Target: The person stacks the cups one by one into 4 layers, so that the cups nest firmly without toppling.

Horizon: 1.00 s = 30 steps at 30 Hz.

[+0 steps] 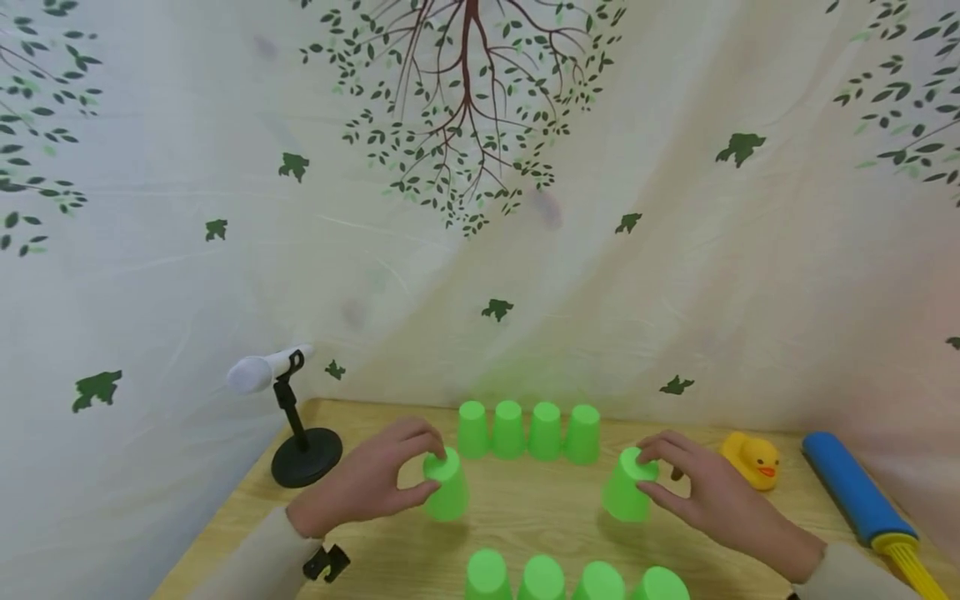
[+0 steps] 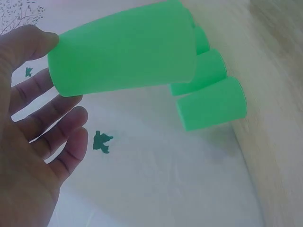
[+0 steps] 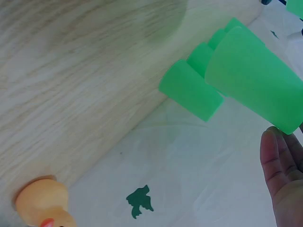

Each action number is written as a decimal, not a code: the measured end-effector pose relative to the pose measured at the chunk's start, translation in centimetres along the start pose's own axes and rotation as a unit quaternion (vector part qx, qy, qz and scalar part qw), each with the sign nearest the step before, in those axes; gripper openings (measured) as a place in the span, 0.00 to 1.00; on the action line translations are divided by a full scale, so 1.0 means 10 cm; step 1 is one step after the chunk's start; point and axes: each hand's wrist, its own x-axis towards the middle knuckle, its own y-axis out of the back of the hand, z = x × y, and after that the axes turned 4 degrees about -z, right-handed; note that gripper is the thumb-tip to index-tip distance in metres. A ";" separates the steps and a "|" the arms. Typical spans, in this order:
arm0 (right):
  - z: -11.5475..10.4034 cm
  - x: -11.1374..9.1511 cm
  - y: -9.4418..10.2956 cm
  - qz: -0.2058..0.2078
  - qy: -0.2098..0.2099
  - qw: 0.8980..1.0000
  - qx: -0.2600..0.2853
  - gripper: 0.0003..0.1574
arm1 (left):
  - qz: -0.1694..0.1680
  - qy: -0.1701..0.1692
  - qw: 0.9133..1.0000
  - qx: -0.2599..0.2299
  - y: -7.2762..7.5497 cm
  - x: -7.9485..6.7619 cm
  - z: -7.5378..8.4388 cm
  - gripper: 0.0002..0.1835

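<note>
Head view: the left hand (image 1: pixel 378 477) pinches one green cup (image 1: pixel 448 493) at the lower centre, and the right hand (image 1: pixel 708 490) pinches a second cup (image 1: pixel 626 490) to its right, both by their narrow upper ends. These two appear lifted, with shadows on the desk (image 1: pixel 532 508) below. Four more stand inverted in a back row (image 1: pixel 508 430) at centre; a front row (image 1: pixel 542 577) of four is cut by the bottom edge. As I judge it, eight cups are placed and two remain to be set down; whether others lie beyond the frame, I cannot tell.
</note>
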 end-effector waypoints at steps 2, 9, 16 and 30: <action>0.00 0.06 0.00 -0.003 0.001 1.000 -0.001 0.20 | -0.001 0.000 1.000 0.000 -0.03 0.11 -0.04 0.12; -0.01 0.29 -0.02 -0.020 0.007 1.000 -0.006 0.16 | 0.023 0.024 0.999 0.002 -0.10 0.41 -0.17 0.13; 0.03 0.56 -0.02 -0.015 0.027 0.999 -0.016 0.15 | 0.057 0.043 0.997 0.020 -0.14 0.61 -0.26 0.12; 0.17 1.07 -0.20 -0.017 -0.035 0.998 -0.043 0.13 | 0.075 0.104 0.992 -0.011 -0.25 1.04 -0.56 0.11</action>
